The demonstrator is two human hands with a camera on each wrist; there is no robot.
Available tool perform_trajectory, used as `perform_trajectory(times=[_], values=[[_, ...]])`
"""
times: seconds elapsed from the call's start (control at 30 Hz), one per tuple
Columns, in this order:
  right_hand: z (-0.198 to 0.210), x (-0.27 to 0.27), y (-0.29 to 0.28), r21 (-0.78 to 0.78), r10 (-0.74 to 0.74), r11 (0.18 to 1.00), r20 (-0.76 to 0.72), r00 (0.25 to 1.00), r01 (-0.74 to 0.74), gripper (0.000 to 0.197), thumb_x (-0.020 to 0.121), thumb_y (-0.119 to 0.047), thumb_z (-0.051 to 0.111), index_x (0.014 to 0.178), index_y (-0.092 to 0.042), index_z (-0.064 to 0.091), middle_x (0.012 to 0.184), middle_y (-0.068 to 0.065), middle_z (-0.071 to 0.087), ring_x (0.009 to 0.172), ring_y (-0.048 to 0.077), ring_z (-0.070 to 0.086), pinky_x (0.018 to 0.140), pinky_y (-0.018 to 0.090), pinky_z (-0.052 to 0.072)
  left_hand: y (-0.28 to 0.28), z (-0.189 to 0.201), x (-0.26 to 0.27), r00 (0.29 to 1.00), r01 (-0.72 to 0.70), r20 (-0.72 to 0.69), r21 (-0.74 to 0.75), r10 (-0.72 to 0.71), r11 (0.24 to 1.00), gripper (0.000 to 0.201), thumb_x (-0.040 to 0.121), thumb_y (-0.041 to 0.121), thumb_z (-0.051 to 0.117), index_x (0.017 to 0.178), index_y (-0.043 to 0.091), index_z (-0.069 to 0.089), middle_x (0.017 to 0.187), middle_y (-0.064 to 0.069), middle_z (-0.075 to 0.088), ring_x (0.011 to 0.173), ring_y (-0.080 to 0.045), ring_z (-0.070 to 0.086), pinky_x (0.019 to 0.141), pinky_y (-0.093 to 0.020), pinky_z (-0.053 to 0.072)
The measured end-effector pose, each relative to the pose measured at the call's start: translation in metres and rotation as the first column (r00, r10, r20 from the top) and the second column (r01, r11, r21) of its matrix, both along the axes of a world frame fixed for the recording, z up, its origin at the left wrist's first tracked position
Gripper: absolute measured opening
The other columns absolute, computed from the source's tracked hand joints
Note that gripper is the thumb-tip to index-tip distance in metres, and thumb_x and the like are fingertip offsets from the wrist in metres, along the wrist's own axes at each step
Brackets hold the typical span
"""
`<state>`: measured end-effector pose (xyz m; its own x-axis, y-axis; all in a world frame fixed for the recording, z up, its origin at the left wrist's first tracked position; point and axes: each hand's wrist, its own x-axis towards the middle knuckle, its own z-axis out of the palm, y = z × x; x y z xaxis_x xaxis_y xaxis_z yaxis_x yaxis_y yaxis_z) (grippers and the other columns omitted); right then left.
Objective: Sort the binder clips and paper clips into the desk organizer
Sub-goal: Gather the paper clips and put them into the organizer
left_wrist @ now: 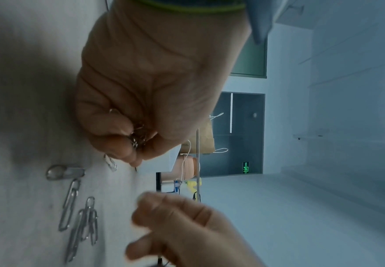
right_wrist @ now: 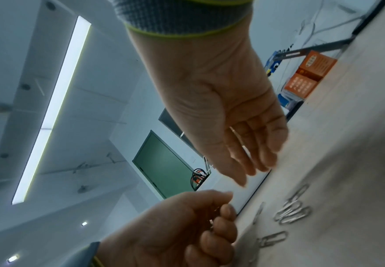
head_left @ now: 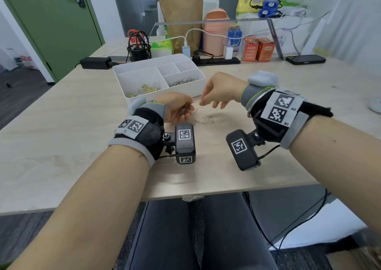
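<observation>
The left hand (head_left: 177, 108) sits cupped on the table (head_left: 61, 113), fingers curled round a bunch of paper clips (head_left: 184, 110). The right hand (head_left: 218, 91) hovers just beside it at three o'clock, fingers loose and straight, holding nothing. A few loose clips (head_left: 208, 119) lie on the wood between the wrists, at five o'clock from the left hand. The white organizer (head_left: 144, 64) stands just behind both hands at twelve o'clock. Its big left compartment holds yellow binder clips (head_left: 144, 90) in the near corner. The right front compartment holds a heap of silver clips (head_left: 181, 81). The two small back compartments show only white. From the left wrist view, the bunch peeks out between thumb and fingers.
</observation>
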<state>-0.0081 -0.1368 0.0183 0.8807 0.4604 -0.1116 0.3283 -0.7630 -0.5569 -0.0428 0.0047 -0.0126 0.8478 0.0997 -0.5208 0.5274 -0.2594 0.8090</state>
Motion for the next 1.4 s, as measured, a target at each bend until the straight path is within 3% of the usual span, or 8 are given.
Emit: perform_trajectory(times=[0.1, 0.2, 0.57, 0.77, 0.9, 1.03, 1.2, 1.4], values=[[-0.008, -0.003, -0.012, -0.139, -0.04, 0.99, -0.115, 0.993, 0.024, 0.03, 0.078, -0.004, 0.071, 0.106, 0.006, 0.065, 0.08, 0.013, 0.063, 0.074, 0.026, 0.062, 0.07, 0.038, 0.057, -0.001, 0.001, -0.005, 1.0, 0.018, -0.012, 0.038, -0.017, 0.999, 0.036, 0.1, 0.028, 0.036, 0.067, 0.015, 0.045, 0.038, 0.005, 0.048, 0.026, -0.005, 0.044, 0.029, -0.007, 0.029], [-0.013, -0.007, -0.011, -0.204, -0.018, 0.979, -0.127, 0.992, -0.008, 0.034, 0.073, 0.0, 0.074, 0.106, 0.003, 0.066, 0.082, 0.016, 0.065, 0.072, 0.025, 0.062, 0.072, 0.036, 0.059, 0.001, 0.004, -0.009, 1.0, 0.019, -0.01, 0.055, -0.018, 0.998, 0.036, 0.1, 0.027, 0.036, 0.067, 0.015, 0.045, 0.037, 0.005, 0.048, 0.026, -0.005, 0.044, 0.03, -0.007, 0.029], [-0.018, -0.012, 0.021, -0.301, -0.023, 0.954, -0.023, 0.999, 0.015, 0.01, 0.074, -0.004, 0.062, 0.064, -0.002, 0.064, 0.044, 0.001, 0.062, 0.04, 0.013, 0.06, 0.078, 0.035, 0.059, 0.01, -0.001, -0.018, 1.0, -0.009, -0.011, 0.037, 0.009, 0.999, 0.037, 0.101, 0.027, 0.035, 0.071, 0.011, 0.051, 0.059, 0.0, 0.051, 0.029, -0.006, 0.05, 0.032, -0.009, 0.039], [-0.019, -0.007, 0.026, -0.295, -0.026, 0.955, -0.07, 0.997, 0.004, 0.01, 0.076, -0.004, 0.062, 0.067, 0.0, 0.059, 0.082, 0.017, 0.071, 0.085, 0.033, 0.072, 0.082, 0.045, 0.058, 0.012, 0.002, -0.018, 1.0, -0.021, -0.017, -0.032, 0.021, 0.999, 0.04, 0.102, 0.028, 0.032, 0.074, 0.009, 0.054, 0.066, -0.003, 0.051, 0.031, -0.008, 0.053, 0.035, -0.012, 0.046], [-0.021, -0.001, 0.025, -0.268, -0.048, 0.963, -0.101, 0.994, 0.019, 0.01, 0.075, -0.004, 0.062, 0.066, -0.001, 0.058, 0.072, 0.015, 0.071, 0.078, 0.029, 0.073, 0.079, 0.041, 0.059, 0.011, 0.003, -0.018, 1.0, -0.014, -0.025, -0.066, 0.012, 0.998, 0.042, 0.103, 0.027, 0.027, 0.078, 0.006, 0.054, 0.069, -0.005, 0.052, 0.032, -0.009, 0.055, 0.038, -0.014, 0.049], [-0.015, 0.004, 0.021, -0.18, -0.07, 0.982, -0.09, 0.993, 0.053, 0.01, 0.075, -0.003, 0.061, 0.065, -0.001, 0.059, 0.041, 0.002, 0.062, 0.045, 0.014, 0.065, 0.056, 0.027, 0.059, 0.009, 0.006, -0.016, 0.999, 0.01, -0.047, -0.082, -0.013, 0.997, 0.046, 0.103, 0.03, 0.024, 0.081, 0.004, 0.054, 0.072, -0.007, 0.054, 0.049, -0.012, 0.057, 0.041, -0.017, 0.052], [0.007, -0.007, 0.027, 0.042, 0.058, 0.998, -0.088, 0.994, -0.055, 0.005, 0.076, -0.001, 0.066, 0.074, 0.003, 0.064, 0.049, 0.006, 0.063, 0.052, 0.015, 0.064, 0.052, 0.023, 0.058, 0.0, 0.008, -0.009, 0.999, 0.01, -0.038, -0.131, -0.015, 0.991, 0.054, 0.102, 0.042, 0.018, 0.087, 0.005, 0.054, 0.076, -0.008, 0.054, 0.063, -0.015, 0.054, 0.041, -0.019, 0.053], [0.006, -0.016, 0.02, 0.064, 0.05, 0.997, -0.051, 0.997, -0.047, 0.024, 0.078, -0.017, 0.074, 0.083, 0.004, 0.064, 0.063, 0.008, 0.066, 0.052, 0.015, 0.065, 0.046, 0.023, 0.055, 0.002, 0.006, -0.007, 1.0, -0.001, -0.021, -0.036, 0.0, 0.999, 0.045, 0.1, 0.042, 0.029, 0.073, 0.012, 0.049, 0.056, 0.002, 0.047, 0.028, -0.005, 0.043, 0.031, -0.006, 0.027]])
